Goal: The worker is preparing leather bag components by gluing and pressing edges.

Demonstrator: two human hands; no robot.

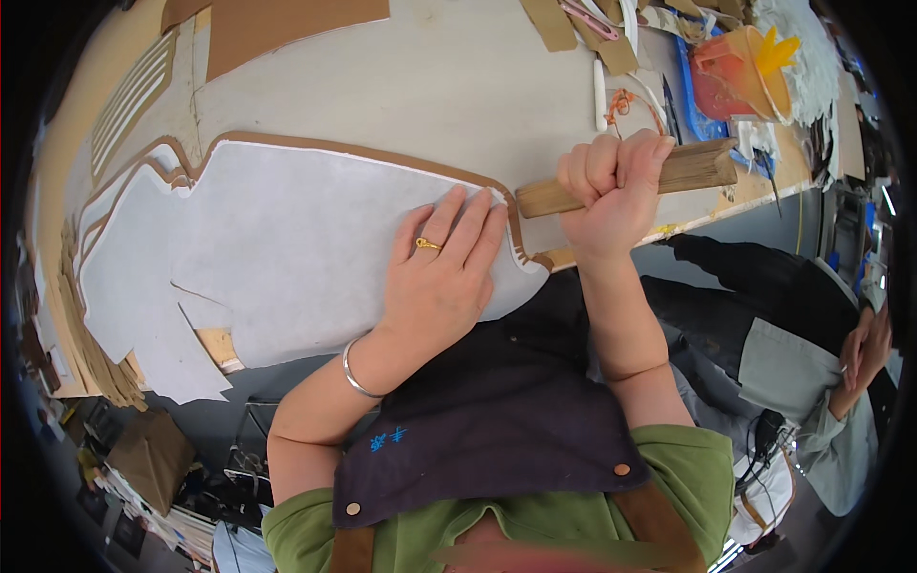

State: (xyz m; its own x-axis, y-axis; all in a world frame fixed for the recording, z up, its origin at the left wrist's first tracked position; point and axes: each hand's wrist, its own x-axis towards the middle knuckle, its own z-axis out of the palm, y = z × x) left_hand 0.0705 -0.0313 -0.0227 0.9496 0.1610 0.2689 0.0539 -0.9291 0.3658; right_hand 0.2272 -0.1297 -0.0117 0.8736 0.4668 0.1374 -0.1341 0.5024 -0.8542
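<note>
My left hand (441, 267) lies on a large pale grey cut piece (248, 248) with a brown edging (344, 154), its fingertips near the piece's right corner, where the edging curves and has small notches. A gold ring and a silver bangle are on that hand and wrist. My right hand (609, 191) is closed round a flat wooden bar (699, 170), which lies crosswise just right of that corner, its left end close to the brown edge.
Brown sheets (296, 33) lie on the worktable (430, 72) at the back. At right are a white rod (599, 95), orange cord, thin tools, a blue tray and an orange-pink pot (721, 81). A co-worker's hands (860, 353) and dark-clothed legs are beyond the right edge.
</note>
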